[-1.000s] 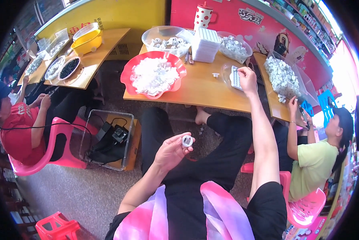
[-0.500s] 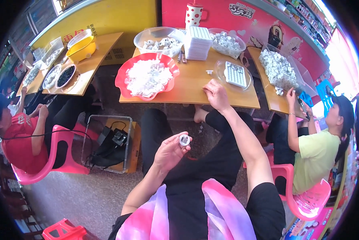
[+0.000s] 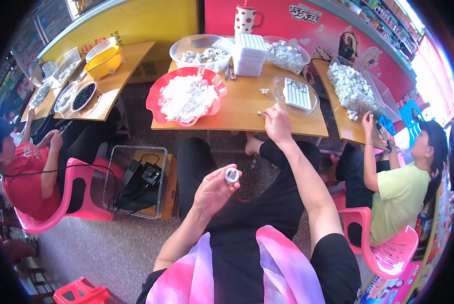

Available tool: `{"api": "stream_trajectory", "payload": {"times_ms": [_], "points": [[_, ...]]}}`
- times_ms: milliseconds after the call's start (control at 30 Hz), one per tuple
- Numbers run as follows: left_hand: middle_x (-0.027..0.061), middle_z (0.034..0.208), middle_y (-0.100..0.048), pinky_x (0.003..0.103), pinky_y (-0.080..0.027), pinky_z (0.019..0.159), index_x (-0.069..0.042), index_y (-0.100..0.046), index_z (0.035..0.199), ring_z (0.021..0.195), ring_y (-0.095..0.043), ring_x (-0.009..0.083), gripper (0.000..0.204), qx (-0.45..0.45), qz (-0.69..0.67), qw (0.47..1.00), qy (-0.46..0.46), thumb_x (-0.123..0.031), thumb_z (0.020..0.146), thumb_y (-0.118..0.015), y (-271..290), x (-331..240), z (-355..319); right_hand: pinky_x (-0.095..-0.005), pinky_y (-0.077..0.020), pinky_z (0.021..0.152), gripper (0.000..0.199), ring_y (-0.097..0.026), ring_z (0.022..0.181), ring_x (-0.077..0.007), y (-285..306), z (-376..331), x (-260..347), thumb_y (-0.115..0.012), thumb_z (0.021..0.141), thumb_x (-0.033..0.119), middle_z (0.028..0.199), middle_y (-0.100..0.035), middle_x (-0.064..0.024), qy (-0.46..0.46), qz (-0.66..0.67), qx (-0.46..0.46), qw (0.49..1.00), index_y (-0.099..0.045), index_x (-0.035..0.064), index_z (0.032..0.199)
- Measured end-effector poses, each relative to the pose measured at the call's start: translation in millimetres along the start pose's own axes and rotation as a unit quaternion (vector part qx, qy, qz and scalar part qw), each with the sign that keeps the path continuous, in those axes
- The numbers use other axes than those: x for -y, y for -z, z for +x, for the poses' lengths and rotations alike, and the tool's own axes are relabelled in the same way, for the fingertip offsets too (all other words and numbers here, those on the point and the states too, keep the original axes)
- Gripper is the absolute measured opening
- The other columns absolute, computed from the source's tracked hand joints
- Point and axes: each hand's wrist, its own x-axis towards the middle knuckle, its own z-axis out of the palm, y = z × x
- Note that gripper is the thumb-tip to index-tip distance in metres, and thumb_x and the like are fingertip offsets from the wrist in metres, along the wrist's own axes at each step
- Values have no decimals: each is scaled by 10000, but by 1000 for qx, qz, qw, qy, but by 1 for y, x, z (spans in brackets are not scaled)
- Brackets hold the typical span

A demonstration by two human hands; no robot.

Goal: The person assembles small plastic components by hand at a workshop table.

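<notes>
Left hand [image 3: 214, 190] over lap, pinching small white round part [image 3: 232, 175]. Right hand [image 3: 277, 121] at wooden table [image 3: 242, 109] front edge, fingertips closed on tiny piece [image 3: 260, 113].

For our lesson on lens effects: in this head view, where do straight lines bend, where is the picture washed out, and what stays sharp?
Head view: the wooden table edges bow outward toward the dark round rim; daylight washes out the far right edge; the left hand and its small white round part are sharp, as is the right hand.
</notes>
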Motion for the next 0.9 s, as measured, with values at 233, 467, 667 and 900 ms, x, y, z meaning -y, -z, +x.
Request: {"api": "stream_trajectory", "payload": {"times_ms": [233, 467, 667, 900], "points": [[196, 1107, -610, 318, -511, 789, 55, -500, 1261, 878, -629, 236, 376, 13, 10, 1000, -4, -143, 944, -535, 1, -2, 0, -339, -476, 630, 32, -612, 731, -199, 21, -23, 28, -624, 802, 19, 771, -604, -89, -86, 287, 92, 950, -609, 3, 825], [160, 1137, -612, 343, -507, 858, 48, -533, 1233, 952, -621, 222, 349, 5, 10, 1000, -24, -117, 926, -562, 6, 2, -1, -315, -474, 659, 94, -581, 756, -261, 68, -92, 128, -626, 776, -64, 834, -570, -119, 59, 377, 53, 923, -587, -7, 840], [130, 1120, -629, 335, -499, 864, 38, -573, 1192, 975, -616, 194, 311, 14, 39, 999, -25, -97, 912, -584, 1, 6, 1, -362, -472, 679, 109, -593, 795, -278, 63, -104, 126, -669, 732, -13, 891, -593, -114, 124, 284, -4, 951, -616, 12, 824], [108, 1076, -651, 307, -488, 856, 21, -602, 1164, 962, -617, 170, 279, -2, 46, 999, -28, -74, 902, -596, 3, 8, 0, -345, -479, 706, 102, -595, 840, -266, 67, -104, 128, -684, 716, -24, 934, -588, -120, 97, 311, 41, 945, -637, 17, 796]]}}
